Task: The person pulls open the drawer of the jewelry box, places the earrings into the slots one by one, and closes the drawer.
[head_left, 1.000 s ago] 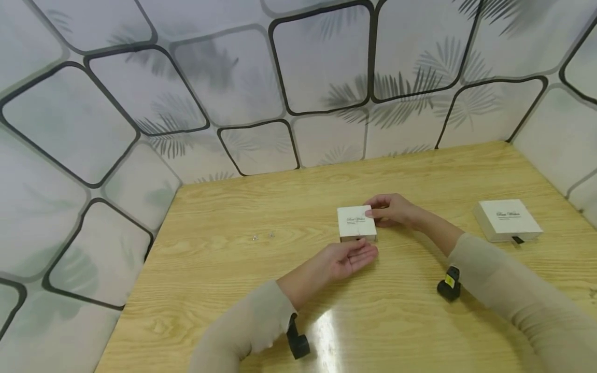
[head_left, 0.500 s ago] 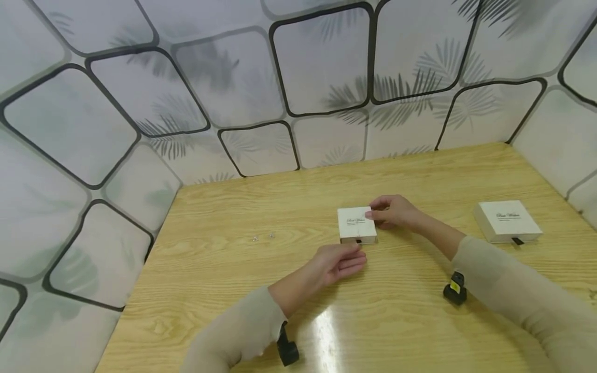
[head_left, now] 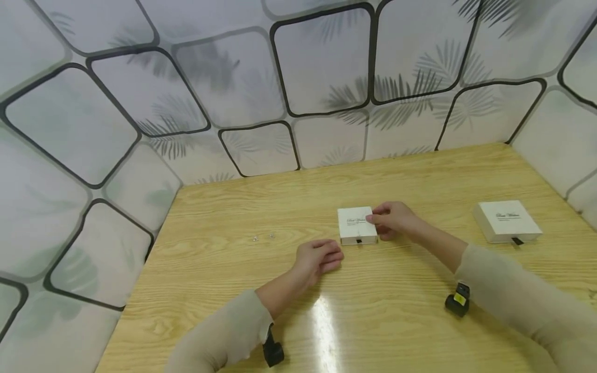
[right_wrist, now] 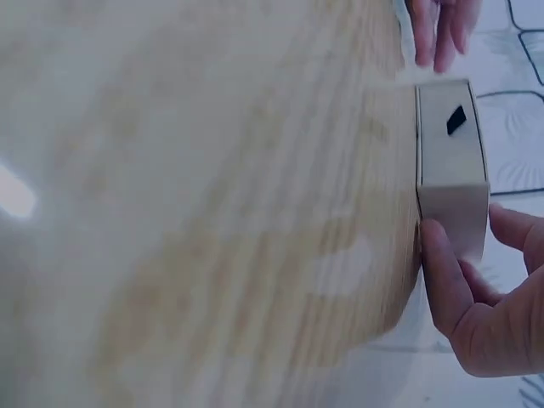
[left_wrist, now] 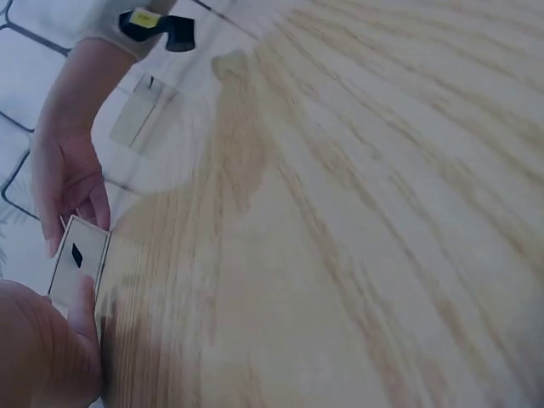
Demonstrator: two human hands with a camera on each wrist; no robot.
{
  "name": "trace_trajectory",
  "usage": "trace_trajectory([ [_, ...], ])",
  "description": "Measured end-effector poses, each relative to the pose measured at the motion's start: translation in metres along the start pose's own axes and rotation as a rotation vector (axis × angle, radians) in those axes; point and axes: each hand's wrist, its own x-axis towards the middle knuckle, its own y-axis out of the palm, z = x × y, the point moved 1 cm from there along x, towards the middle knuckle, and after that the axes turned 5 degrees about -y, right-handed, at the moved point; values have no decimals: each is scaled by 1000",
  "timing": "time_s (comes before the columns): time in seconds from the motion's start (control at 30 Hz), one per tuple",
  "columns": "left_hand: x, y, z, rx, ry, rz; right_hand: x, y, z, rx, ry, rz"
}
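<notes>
A small white drawer-style gift box [head_left: 354, 228] with "Best Wishes" lettering lies closed on the wooden table. Its front, with a short black pull tab [right_wrist: 456, 120], faces me. My right hand [head_left: 396, 221] holds the box by its right side, thumb on the top edge and fingers low along the side. My left hand [head_left: 313, 263] is off the box's front left corner, over the table, with relaxed, slightly bent fingers and nothing in them. Two tiny shiny clear pieces, one of them this piece [head_left: 255, 239], lie to the left of the box.
A larger white gift box [head_left: 508, 220] with the same lettering and a black tab sits at the right of the table [head_left: 224, 207]. A patterned wall covering [head_left: 326, 62] rises behind the table and at both sides.
My left hand has drawn away from the box's front to the left, uncovering the black tab. The right hand has shifted slightly toward me along the box's side; the box has barely moved.
</notes>
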Motion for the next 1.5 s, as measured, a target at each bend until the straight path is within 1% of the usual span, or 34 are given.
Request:
trace_trajectory([
  [0.1, 3, -2, -3, -25, 54, -43, -6, 3, -1, 35, 6, -15],
  [0.17, 6, -1, -6, -23, 90, -71, -9, 4, -3, 57, 4, -24],
  [0.23, 10, -1, -9, 4, 130, -89, -12, 5, -4, 79, -7, -29],
  [0.33, 17, 1, -13, 89, 197, -108, -16, 4, -6, 102, -21, -26],
  [0.4, 21, 3, -14, 162, 250, -105, -18, 4, -8, 107, -33, -24],
  [0.47, 24, 6, -14, 233, 292, -96, -19, 4, -9, 109, -37, -27],
  [0.57, 25, 10, -14, 303, 331, -69, -20, 6, -10, 90, -62, -36],
  [0.7, 27, 13, -13, 337, 336, -56, -21, 10, -8, 43, -116, -44],
  [0.87, 29, 15, -12, 362, 328, -48, -21, 16, -8, 28, -127, -53],
  [1.13, 30, 18, -13, 344, 306, -60, -18, 17, -5, 21, -111, -65],
  [1.27, 33, 20, -16, 337, 303, -67, -14, 16, -3, 9, -112, -74],
  [1.5, 40, 21, -21, 286, 293, -71, -6, 14, 1, 12, -89, -94],
])
